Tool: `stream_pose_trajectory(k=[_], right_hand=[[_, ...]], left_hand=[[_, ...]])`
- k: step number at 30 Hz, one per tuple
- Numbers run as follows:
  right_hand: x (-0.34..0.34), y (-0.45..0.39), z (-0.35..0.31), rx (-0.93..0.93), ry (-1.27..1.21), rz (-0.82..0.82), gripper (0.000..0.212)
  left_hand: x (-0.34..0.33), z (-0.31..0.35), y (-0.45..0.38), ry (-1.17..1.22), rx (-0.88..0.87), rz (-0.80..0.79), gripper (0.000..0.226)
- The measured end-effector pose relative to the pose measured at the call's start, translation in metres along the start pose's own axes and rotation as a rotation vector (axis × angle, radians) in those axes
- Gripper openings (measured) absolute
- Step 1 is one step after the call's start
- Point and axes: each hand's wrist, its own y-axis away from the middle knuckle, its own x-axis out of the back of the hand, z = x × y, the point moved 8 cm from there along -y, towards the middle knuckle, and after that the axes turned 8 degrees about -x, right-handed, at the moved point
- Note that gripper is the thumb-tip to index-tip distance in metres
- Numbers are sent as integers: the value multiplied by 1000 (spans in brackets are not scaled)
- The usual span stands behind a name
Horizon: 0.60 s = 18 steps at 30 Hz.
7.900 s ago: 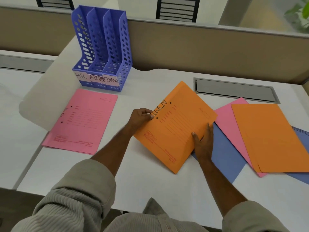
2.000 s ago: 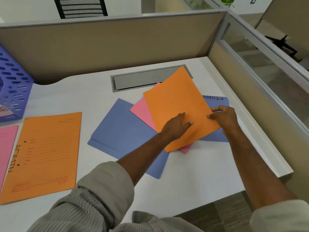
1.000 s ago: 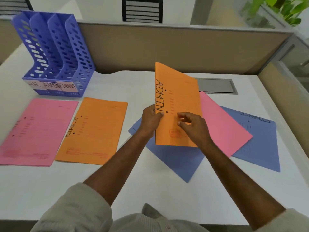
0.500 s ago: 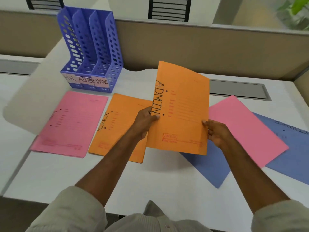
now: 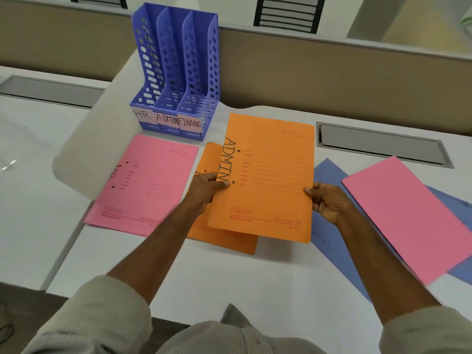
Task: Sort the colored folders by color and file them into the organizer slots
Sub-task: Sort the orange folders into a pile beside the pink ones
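Observation:
An orange folder marked ADMIN (image 5: pixel 270 180) hangs just above the desk. My left hand (image 5: pixel 204 189) pinches its left edge and my right hand (image 5: pixel 328 200) grips its right edge. Under it lies a second orange folder (image 5: pixel 224 238), mostly covered. To the left a pink folder (image 5: pixel 145 182) lies flat. At the right another pink folder (image 5: pixel 411 215) lies on blue folders (image 5: pixel 329 236). The blue organizer (image 5: pixel 178 72) with three slots labelled HR, ADMIN and FINANCE stands at the back, with no folders in it.
A beige partition wall (image 5: pixel 306 72) runs along the back of the white desk (image 5: pixel 229 282). A grey cable tray (image 5: pixel 378 144) is set into the desk at the back right. The desk's front edge is close to my sleeves.
The orange ADMIN folder has moved left and down, from above the blue folder to over the orange folder on the desk. Both hands keep their hold on it.

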Motion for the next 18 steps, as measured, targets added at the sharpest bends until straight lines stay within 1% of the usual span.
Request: stream_pose_trajectory(k=[3, 6, 7, 10, 14, 18], right_hand=[[-23, -8, 11, -15, 2, 43, 11], [-42, -14, 24, -24, -2, 86, 11], [-47, -16, 29, -24, 3, 97, 11], [-61, -23, 44, -47, 2, 123, 13], [-70, -31, 64, -94, 4, 188, 15], [-72, -36, 78, -99, 0, 261, 16]], left_hand=[[29, -5, -7, -31, 5, 58, 25], [58, -9, -14, -128, 3, 123, 10], [66, -10, -17, -165, 1, 134, 10], [87, -14, -22, -240, 9, 115, 20], [104, -18, -28, -389, 13, 98, 19], [111, -15, -33, -595, -58, 107, 20]])
